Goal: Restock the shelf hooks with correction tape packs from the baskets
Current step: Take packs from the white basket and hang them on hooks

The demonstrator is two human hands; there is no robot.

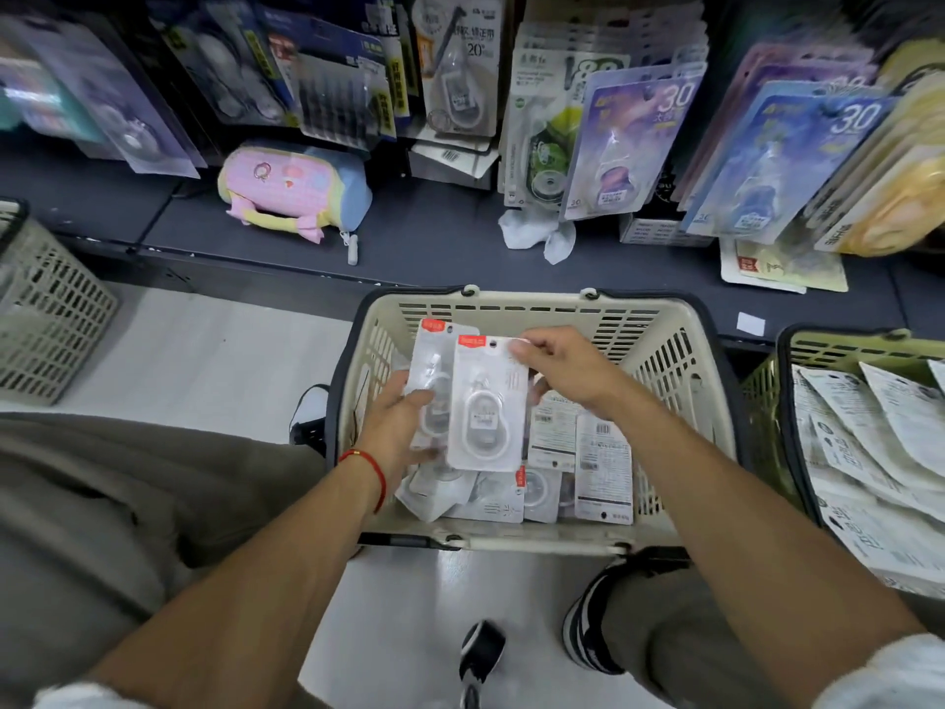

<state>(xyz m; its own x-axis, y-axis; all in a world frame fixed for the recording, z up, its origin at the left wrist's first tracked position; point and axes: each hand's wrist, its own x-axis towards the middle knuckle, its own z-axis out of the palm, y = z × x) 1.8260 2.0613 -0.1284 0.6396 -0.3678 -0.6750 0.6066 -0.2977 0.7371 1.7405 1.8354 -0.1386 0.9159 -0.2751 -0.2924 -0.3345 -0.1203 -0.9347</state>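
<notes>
I look down into a cream basket (680, 350) on the floor, half full of white correction tape packs (603, 468). My left hand (396, 427) grips a small stack of packs (429, 381) from the side, a red string bracelet (376, 470) on that wrist. My right hand (557, 363) pinches the top corner of the front pack (488, 406), held upright over the basket. Ahead, more tape packs (624, 140) hang on the shelf hooks above a dark shelf (434, 237), where a pastel pencil case (291, 189) lies. A green basket (767, 396) with flat packets stands just right.
</notes>
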